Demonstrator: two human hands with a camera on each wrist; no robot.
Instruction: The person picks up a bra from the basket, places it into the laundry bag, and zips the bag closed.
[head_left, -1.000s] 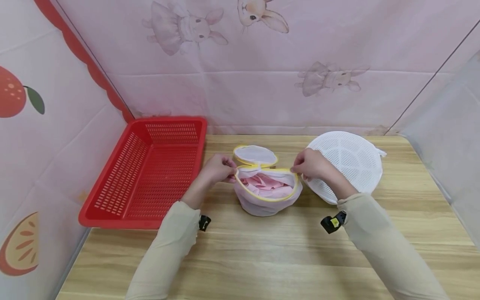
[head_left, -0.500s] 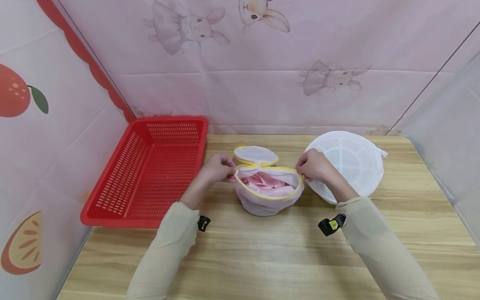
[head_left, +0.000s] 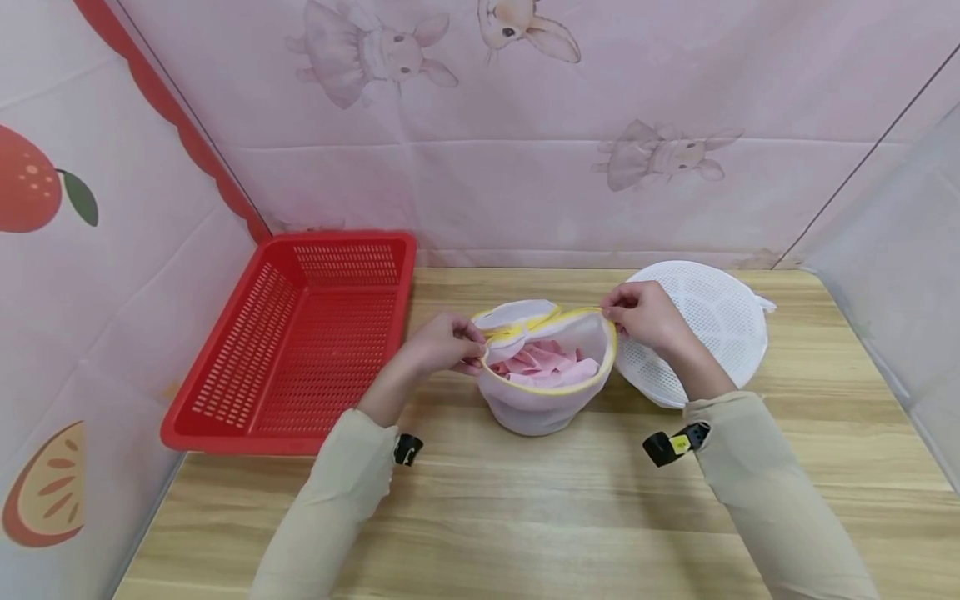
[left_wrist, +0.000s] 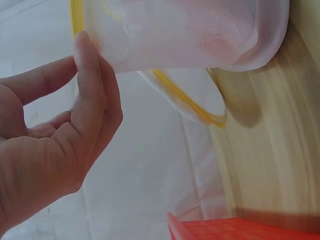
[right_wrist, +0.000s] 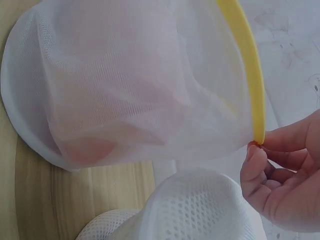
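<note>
A white mesh laundry bag [head_left: 534, 414] with a yellow zip edge stands upright on the table, its mouth spread wide. Pink cloth [head_left: 547, 365] lies crumpled inside. Behind the mouth, the zip-edged lid [head_left: 519, 314] is folded back. At the left side of the rim, my left hand [head_left: 448, 343] pinches the yellow edge between thumb and fingers. My right hand [head_left: 645, 315] pinches the far right part of that edge; in the right wrist view, thumb and finger meet on the yellow trim [right_wrist: 256, 90]. Through the mesh, the cloth shows only faintly.
On the left sits a red perforated plastic basket [head_left: 243, 444], with nothing visible in it. A round white honeycomb-mesh bag [head_left: 705, 325] lies right of the laundry bag, partly under my right forearm. A printed curtain wall [head_left: 510, 208] borders the table's back.
My right hand has moved right and away from me, lifting its side of the rim. My left hand has shifted slightly right. The bag's mouth is rounder, and the lid behind has shifted.
</note>
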